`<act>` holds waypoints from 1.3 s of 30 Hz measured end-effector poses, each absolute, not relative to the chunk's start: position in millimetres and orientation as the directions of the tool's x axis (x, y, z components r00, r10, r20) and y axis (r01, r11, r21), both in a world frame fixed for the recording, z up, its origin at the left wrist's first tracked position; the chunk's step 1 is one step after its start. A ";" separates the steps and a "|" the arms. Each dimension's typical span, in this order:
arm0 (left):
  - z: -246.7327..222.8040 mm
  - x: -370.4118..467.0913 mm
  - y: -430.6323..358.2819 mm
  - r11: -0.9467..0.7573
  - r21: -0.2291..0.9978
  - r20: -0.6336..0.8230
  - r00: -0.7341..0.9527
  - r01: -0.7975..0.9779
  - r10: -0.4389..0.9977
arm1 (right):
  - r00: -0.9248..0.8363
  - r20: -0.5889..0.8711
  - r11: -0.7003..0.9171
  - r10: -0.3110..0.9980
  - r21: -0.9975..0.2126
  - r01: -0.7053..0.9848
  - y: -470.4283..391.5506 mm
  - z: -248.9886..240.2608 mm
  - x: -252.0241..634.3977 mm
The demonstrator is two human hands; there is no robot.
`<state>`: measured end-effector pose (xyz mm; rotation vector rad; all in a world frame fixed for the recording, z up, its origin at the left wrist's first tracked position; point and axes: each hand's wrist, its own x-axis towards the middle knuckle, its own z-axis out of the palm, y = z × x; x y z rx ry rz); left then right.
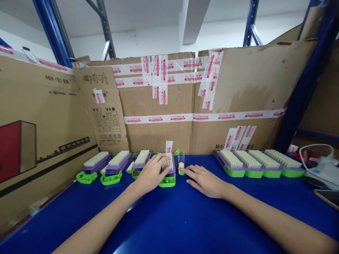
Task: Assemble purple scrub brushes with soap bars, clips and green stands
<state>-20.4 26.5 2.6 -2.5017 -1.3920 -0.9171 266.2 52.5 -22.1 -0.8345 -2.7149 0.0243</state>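
My left hand [153, 171] rests on a purple and green brush [172, 165] with cream bristles near the middle of the blue table, its fingers curved over the bristles. Just to the right, my right hand [205, 180] touches a small clear tube with a white and green lower part [181, 167] with a fingertip; its fingers are spread. Left of my left hand stands another brush [142, 157], with a white roller [130, 167] beside it. A metal spring [176, 160] lies between the middle brush and the tube.
Two brushes with green end pieces [112, 177] [87, 177] stand at the left. Several brushes [251, 159] are lined up at the right. Cardboard walls [159, 134] close off the back. A white cable and charger [321, 174] and a phone [328, 197] lie far right.
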 end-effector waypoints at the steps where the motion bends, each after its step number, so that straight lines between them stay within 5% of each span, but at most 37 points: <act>1: 1.7 -20.2 26.6 -0.570 0.159 0.562 0.400 0.806 0.724 | -0.784 0.281 0.830 0.554 -0.107 0.548 52.7 -22.5 266.2; 26: -1.8 -18.1 26.0 -0.628 0.202 0.561 0.437 0.752 0.703 | -0.732 0.323 0.800 0.600 -0.203 0.565 47.6 -19.5 264.3; 39: -3.3 -22.2 30.2 -0.589 0.297 0.518 0.392 0.751 0.761 | -0.748 0.365 0.825 0.555 -0.126 0.551 51.5 -24.1 266.5</act>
